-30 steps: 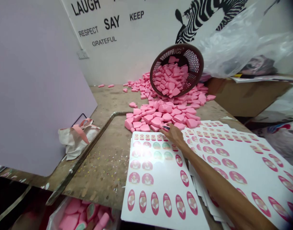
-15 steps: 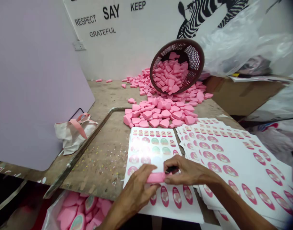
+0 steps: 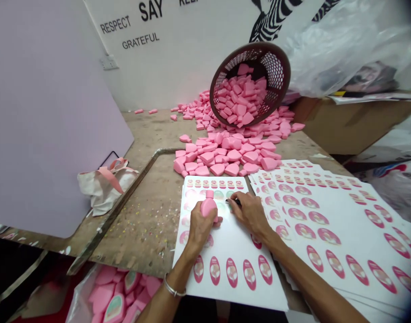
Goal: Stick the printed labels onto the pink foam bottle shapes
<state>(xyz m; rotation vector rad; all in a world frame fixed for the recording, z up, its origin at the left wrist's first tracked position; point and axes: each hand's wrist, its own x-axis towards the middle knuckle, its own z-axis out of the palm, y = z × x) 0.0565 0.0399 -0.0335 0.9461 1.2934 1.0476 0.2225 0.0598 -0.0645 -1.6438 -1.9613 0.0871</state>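
Black capitals printed on the white wall [image 3: 165,76] spell "RESPECT", "SAY" and "GRATEFUL". To the right of "SAY", another word is cut off by the top of the view, so only its first letters show. The white sticker sheet [image 3: 225,287] on the counter [image 3: 148,242] has a top row of small rectangular labels [image 3: 222,184] and rows of pink-rimmed oval stickers [image 3: 231,272], but their print is too small to read. The same goes for the fanned sheets [image 3: 330,224] to the right and the oval label [image 3: 114,309] on a pink sponge [image 3: 101,298].
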